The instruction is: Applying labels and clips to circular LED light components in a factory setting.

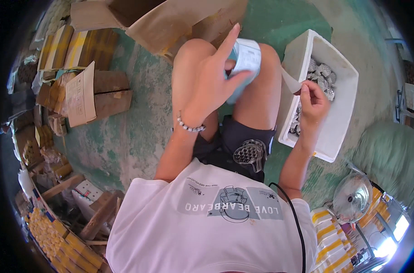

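Observation:
Above my knees, my left hand (211, 77) holds a roll of pale blue and white labels (248, 53). The index finger stretches along its far side, while the thumb lies at its near side; some fingers go into the roll's core. Off to the right, my right hand (313, 102) pinches a small white label (290, 82) between thumb and fingertips. The label is curled and apart from the roll. In my lap, on the dark shorts, rests a shiny silver piece with a ribbed, grid-patterned face (249, 153). Neither hand touches it.
A white foam box (345, 68) at my right holds several silver patterned pieces (323, 75). Ahead stands an open cardboard box (170, 25); another carton (100, 95) is to the left. A fan (352, 198) is at the lower right. A black cable (300, 223) runs over my shirt.

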Available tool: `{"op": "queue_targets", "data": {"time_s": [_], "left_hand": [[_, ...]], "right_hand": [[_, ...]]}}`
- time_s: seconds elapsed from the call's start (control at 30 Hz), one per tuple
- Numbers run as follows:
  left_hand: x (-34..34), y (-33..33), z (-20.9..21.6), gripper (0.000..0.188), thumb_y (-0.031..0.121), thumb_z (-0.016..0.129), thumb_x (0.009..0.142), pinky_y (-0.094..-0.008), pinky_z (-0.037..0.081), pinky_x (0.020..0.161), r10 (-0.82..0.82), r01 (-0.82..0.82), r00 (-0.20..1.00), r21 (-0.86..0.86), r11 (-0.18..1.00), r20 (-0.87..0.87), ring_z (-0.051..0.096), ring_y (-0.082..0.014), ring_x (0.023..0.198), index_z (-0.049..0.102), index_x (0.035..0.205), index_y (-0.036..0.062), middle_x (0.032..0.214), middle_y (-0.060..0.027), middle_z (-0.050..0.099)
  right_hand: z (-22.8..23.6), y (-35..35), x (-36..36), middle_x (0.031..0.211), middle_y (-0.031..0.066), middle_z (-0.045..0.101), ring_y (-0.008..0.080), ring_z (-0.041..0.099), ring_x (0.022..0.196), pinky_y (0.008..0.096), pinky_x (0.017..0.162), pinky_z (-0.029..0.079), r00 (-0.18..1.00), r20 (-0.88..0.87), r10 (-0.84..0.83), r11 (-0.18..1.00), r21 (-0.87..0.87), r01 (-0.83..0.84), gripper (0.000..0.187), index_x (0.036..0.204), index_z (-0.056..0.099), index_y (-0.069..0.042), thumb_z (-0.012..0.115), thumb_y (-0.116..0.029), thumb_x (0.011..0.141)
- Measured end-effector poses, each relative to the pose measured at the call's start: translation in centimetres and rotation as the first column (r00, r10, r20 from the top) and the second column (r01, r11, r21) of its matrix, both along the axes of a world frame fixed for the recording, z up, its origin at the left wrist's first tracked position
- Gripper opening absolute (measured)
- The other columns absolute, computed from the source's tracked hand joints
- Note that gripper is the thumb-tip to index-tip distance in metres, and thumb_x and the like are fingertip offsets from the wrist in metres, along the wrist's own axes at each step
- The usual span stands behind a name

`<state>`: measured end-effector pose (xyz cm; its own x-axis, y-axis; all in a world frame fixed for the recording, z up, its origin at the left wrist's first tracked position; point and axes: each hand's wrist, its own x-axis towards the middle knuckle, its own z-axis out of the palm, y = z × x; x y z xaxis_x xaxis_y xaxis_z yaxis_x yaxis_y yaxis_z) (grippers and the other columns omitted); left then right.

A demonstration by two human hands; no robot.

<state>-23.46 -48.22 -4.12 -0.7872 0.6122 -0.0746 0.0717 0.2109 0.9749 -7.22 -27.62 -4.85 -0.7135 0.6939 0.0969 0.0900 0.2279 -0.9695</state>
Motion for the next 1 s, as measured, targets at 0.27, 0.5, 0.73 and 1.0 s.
{"op": "queue_targets", "data": {"time_s": [0.27,0.5,0.73,1.0], "left_hand": [[3.3,-2.9,-4.1,0.056,-0.007,0.072,0.086,-0.0270,0.055,0.087,0.017,-0.009,0.997,0.102,0.995,-0.069,0.070,-0.0156,0.104,0.055,0.139,-0.0011,0.106,-0.0109,0.076],[4.9,-1.1,-7.6,0.024,-0.006,0.072,0.085,-0.0249,0.053,0.080,0.160,-0.152,0.984,0.102,0.983,-0.075,0.070,-0.0105,0.090,0.073,0.109,-0.0023,0.101,-0.0061,0.077],[6.9,-0.3,-5.5,0.032,-0.002,0.071,0.083,-0.0339,0.056,0.084,0.222,-0.226,0.962,-0.008,0.974,-0.156,0.074,-0.0315,0.092,0.069,0.115,-0.0022,0.097,-0.0170,0.075],[10.1,-3.1,0.0,0.033,0.005,0.070,0.091,-0.0319,0.053,0.094,0.230,-0.229,0.973,0.197,0.953,0.017,0.071,-0.0224,0.101,0.065,0.121,-0.0078,0.109,-0.0157,0.073]], "right_hand": [[-0.4,0.2,0.4,0.088,0.0047,0.070,0.0103,0.067,0.079,0.0240,0.076,0.053,0.999,0.006,-0.038,0.999,-0.034,0.038,0.014,0.103,0.069,0.005,0.064,-0.007,0.097],[-1.0,-0.5,0.3,0.088,0.0055,0.071,0.0108,0.067,0.079,0.0243,0.075,0.053,1.000,-0.013,-0.012,0.998,-0.069,0.011,0.014,0.103,0.069,0.006,0.063,-0.006,0.097],[-0.5,-0.5,0.7,0.089,0.0053,0.071,0.0108,0.067,0.079,0.0243,0.076,0.053,0.998,0.019,-0.056,0.996,-0.072,0.057,0.013,0.102,0.069,0.006,0.063,-0.005,0.097],[2.4,-4.9,1.1,0.083,0.0073,0.068,0.0205,0.067,0.072,0.0279,0.069,0.055,0.993,-0.094,-0.070,0.663,0.739,0.117,0.012,0.093,0.071,-0.001,0.070,0.003,0.082]]}}
